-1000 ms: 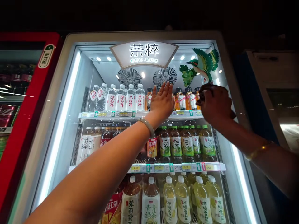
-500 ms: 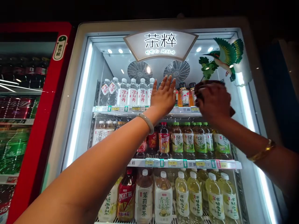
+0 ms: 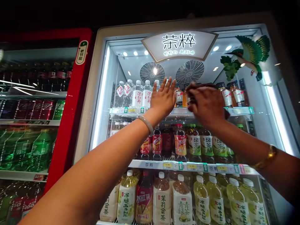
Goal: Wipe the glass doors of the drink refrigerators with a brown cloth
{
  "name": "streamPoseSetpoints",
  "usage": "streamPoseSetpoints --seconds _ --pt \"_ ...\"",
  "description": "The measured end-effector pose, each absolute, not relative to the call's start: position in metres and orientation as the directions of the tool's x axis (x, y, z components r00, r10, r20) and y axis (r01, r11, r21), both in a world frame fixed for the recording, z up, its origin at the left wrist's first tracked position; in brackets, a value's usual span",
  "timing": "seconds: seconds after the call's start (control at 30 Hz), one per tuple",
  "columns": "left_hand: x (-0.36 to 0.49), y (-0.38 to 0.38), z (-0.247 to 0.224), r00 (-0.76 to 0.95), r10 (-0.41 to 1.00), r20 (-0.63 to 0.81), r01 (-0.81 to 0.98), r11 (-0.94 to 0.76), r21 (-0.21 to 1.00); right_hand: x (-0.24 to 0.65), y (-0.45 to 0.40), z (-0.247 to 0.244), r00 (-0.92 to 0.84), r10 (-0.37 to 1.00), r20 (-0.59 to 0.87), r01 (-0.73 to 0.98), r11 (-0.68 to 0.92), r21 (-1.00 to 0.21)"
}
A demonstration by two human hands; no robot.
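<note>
While the left hand (image 3: pixel 163 99) lies spread, seemingly flat on the glass door (image 3: pixel 131 72), the right hand (image 3: pixel 207 104) clasps a bunched dark cloth (image 3: pixel 208 85) before top-shelf bottles (image 3: pixel 178 97) — finger closure partly hidden. Likely risk: loose folds slip — or, being near, bump left fingers.

A lit, fan-shaped white sign (image 3: pixel 180 51) reads "茶粹"; the white upper-middle shelf strip (image 3: pixel 156 164) repeats it. A white oval sticker (image 3: pixel 82 52) on the red cooler frame (image 3: pixel 70 125) says "更节能". Clear white-capped bottles (image 3: pixel 137 97) read "凉白开"; green-capped bottles (image 3: pixel 195 143), "绿茶"; a red-labelled bottle (image 3: pixel 144 198), "冰红茶"; a pale-yellow white-capped bottle (image 3: pixel 127 198), "冰糖雪梨".
</note>
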State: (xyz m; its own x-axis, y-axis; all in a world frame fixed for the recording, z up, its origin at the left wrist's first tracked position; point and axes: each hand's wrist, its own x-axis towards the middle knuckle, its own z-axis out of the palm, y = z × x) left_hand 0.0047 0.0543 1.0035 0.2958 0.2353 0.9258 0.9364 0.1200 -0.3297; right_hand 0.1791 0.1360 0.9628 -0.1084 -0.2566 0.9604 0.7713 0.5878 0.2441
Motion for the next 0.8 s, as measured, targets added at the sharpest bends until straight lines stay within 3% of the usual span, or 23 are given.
streamPoseSetpoints --seconds 0.07,0.13,0.23,0.33,0.4,0.47,0.57,0.7,0.8 --pt "0.001 0.052 1.006 0.295 0.237 0.926 0.938 0.113 -0.327 0.155 0.125 0.969 -0.253 -0.316 0.914 0.720 0.570 0.396" --pt "-0.005 0.048 1.010 0.269 0.233 0.935 0.946 0.118 -0.302 0.144 0.118 0.994 -0.306 -0.298 0.904 0.704 0.569 0.425" --pt "-0.022 0.037 1.013 0.238 0.224 0.945 0.952 0.137 -0.273 0.152 0.121 1.025 -0.102 -0.194 0.976 0.771 0.605 0.201" --pt "-0.045 0.026 1.007 0.225 0.230 0.947 0.956 0.135 -0.260 0.154 0.126 1.007 0.125 -0.149 0.981 0.793 0.610 -0.008" --pt "-0.058 0.020 1.001 0.238 0.235 0.942 0.954 0.124 -0.272 0.137 0.118 0.980 0.068 -0.192 0.979 0.799 0.598 0.062" --pt "-0.066 0.017 0.996 0.273 0.236 0.933 0.946 0.110 -0.305 0.108 0.103 0.965 -0.113 -0.258 0.959 0.779 0.577 0.247" --pt "-0.073 0.013 0.995 0.273 0.233 0.933 0.948 0.100 -0.303 0.070 0.082 0.982 -0.273 -0.298 0.915 0.725 0.561 0.399" --pt "-0.089 0.005 0.993 0.249 0.234 0.940 0.956 0.098 -0.277 0.066 0.077 1.007 -0.106 -0.216 0.971 0.767 0.604 0.219" --pt "-0.105 -0.002 0.986 0.263 0.234 0.936 0.950 0.104 -0.293 0.064 0.077 0.974 0.032 -0.196 0.980 0.791 0.604 0.095"
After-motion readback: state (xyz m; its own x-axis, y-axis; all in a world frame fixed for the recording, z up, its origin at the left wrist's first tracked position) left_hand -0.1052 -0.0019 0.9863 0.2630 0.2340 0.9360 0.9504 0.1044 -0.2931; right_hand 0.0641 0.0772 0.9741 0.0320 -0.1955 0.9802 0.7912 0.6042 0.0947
